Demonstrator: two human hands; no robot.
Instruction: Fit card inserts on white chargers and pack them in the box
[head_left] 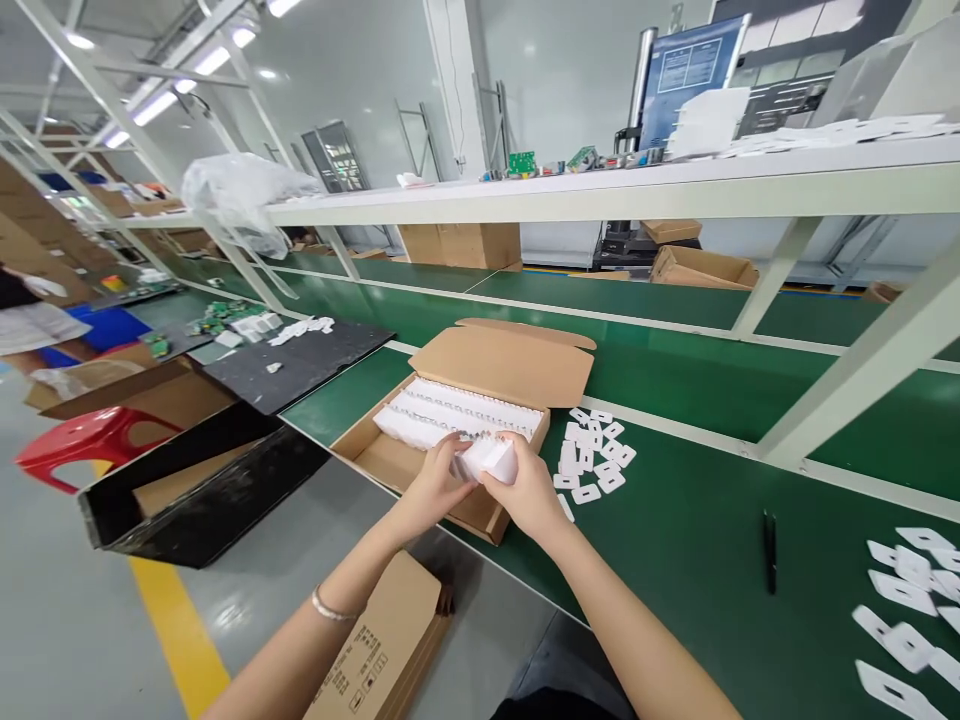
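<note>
Above the front part of an open cardboard box (360, 442), my left hand (439, 480) and my right hand (529, 490) grip a short row of white pieces (487, 460) from its two ends. What these pieces are exactly I cannot make out. Inside the box, long rows of similar white pieces (457, 405) lie side by side towards the back. The box's front part shows bare cardboard, and its lid (510, 360) is folded back. Right of the box, flat white pieces with square holes (589, 455) are scattered on the green tabletop (675, 540).
Black tweezers (770, 552) lie on the right, near more flat white pieces (904, 590). A pale shelf (600, 195) on slanted posts runs behind the table. Folded cartons (390, 640) stand below the front edge. Left are a black bin (202, 500) and a red stool (82, 440).
</note>
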